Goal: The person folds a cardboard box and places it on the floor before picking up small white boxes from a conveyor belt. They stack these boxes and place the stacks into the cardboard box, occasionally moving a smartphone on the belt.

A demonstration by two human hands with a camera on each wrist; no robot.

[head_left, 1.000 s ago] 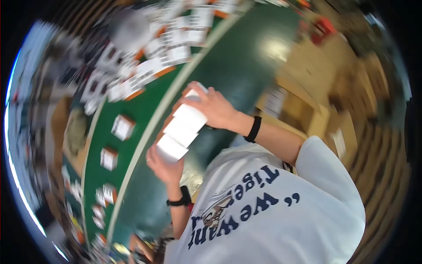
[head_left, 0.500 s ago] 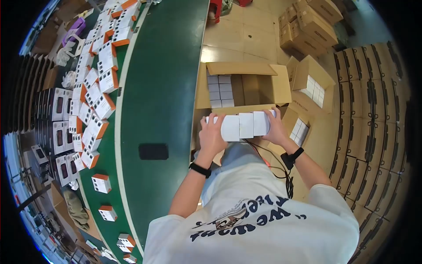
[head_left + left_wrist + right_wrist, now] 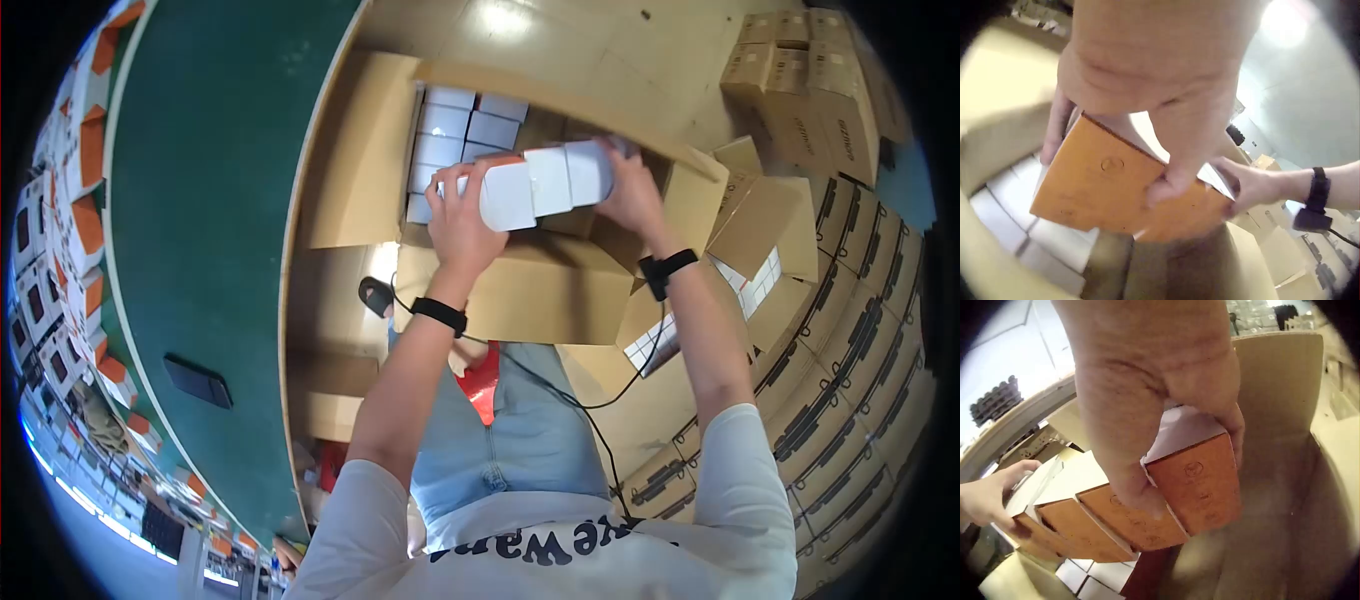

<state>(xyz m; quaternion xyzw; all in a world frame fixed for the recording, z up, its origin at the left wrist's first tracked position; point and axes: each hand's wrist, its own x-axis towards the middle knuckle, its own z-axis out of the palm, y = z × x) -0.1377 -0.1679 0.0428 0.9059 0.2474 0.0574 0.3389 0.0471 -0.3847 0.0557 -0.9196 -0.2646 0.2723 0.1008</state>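
Observation:
A row of several small white boxes (image 3: 549,185) with orange sides is gripped between my two hands, over an open cardboard carton (image 3: 545,295). My left hand (image 3: 465,225) holds the row's left end, its thumb against the orange side (image 3: 1104,175) in the left wrist view. At the other end, my right hand (image 3: 635,200) grips the last box (image 3: 1200,481), fingers over one side and thumb on the orange face. White boxes (image 3: 440,122) are packed along the carton's left side. The carton's right part is partly hidden by the held row.
Left of the carton runs a long green table (image 3: 220,200) with a black phone (image 3: 198,382) on it. Another open carton (image 3: 775,225) with white boxes stands to the right. Closed cartons (image 3: 800,90) are stacked behind. A black cable (image 3: 570,397) hangs before my legs.
One second ago the row was over the green table. My hands have carried it to the carton, then forward over its opening. The head view has turned with them.

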